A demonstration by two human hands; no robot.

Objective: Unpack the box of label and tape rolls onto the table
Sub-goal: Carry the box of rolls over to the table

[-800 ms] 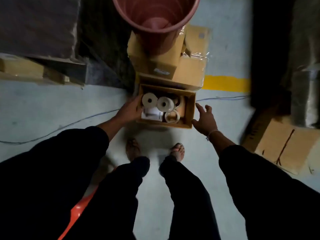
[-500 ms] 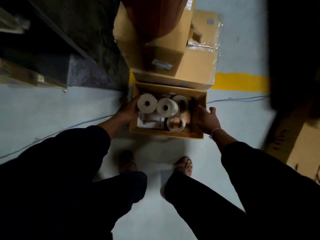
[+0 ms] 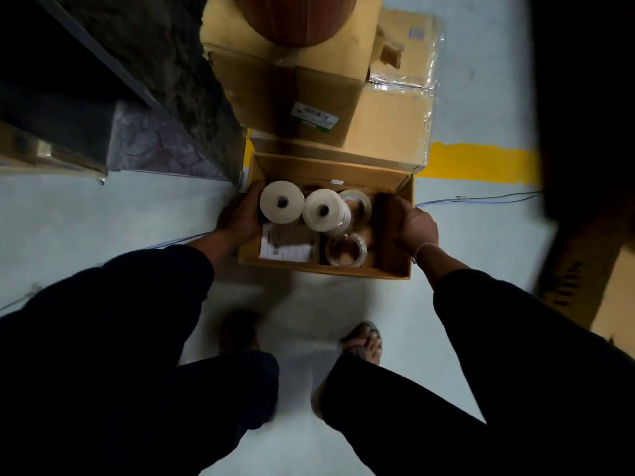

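An open cardboard box (image 3: pixel 330 170) sits low in front of me, above the pale floor. Inside lie two white label rolls (image 3: pixel 281 202) (image 3: pixel 323 210), two clear tape rolls (image 3: pixel 357 201) (image 3: pixel 346 249) and a flat brown packet with a white label (image 3: pixel 288 245). My left hand (image 3: pixel 238 214) grips the box's left wall, fingers curled over its rim. My right hand (image 3: pixel 414 226) grips the right wall, fingers inside the box.
Stacked cardboard cartons (image 3: pixel 330 108), partly plastic-wrapped, stand right behind the box with a reddish bucket (image 3: pixel 295 18) on top. A dark shelf or pallet load (image 3: pixel 137 80) is at left. A flattened carton (image 3: pixel 591 280) lies at right. A cable (image 3: pixel 481 199) and a yellow line (image 3: pixel 477 163) cross the floor. My feet (image 3: pixel 362 338) are below the box.
My right hand moved in from beside the box and closed on its right wall. The view drew nearer to the box, which now appears larger; my left hand stayed on the left wall.
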